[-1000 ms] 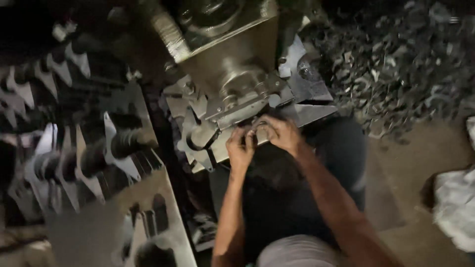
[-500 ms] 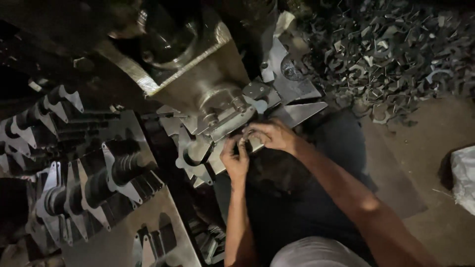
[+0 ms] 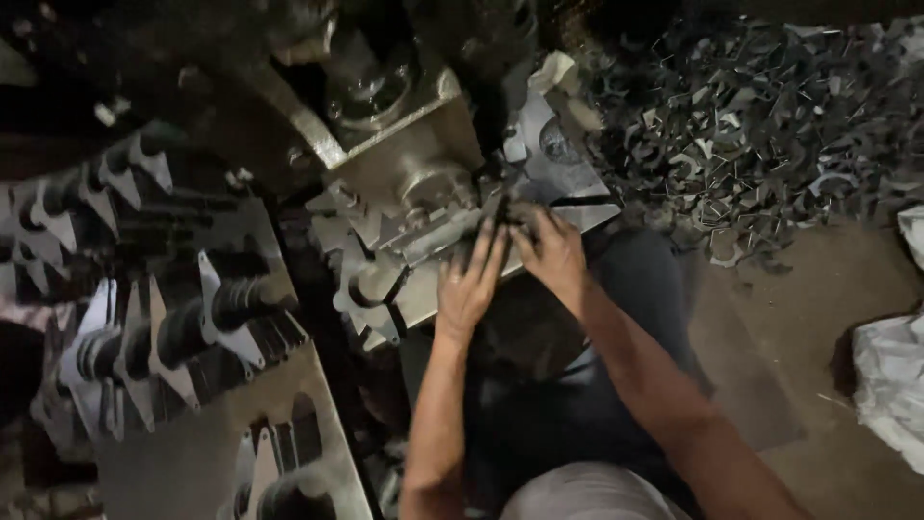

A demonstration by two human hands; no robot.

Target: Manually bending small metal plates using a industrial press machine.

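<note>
Left hand [image 3: 469, 286] flat on punched sheet [image 3: 385, 279], fingers [image 3: 493, 246] straight and pressed together, near the press [image 3: 404, 154]; right hand [image 3: 551, 252] just beside it, fingers curled, grip blurred, cannot tell; scrap pile [image 3: 760, 116] far right; cut stacks [image 3: 144, 318] left, little open room.

Dull grey punched metal sheet [image 3: 385, 279] at centre; dark grey, glinting scrap pile [image 3: 760, 125] at two o'clock; white crumpled bag [image 3: 890, 380] at four o'clock; brown floor [image 3: 770, 318]; dark trousers [image 3: 549, 385].
</note>
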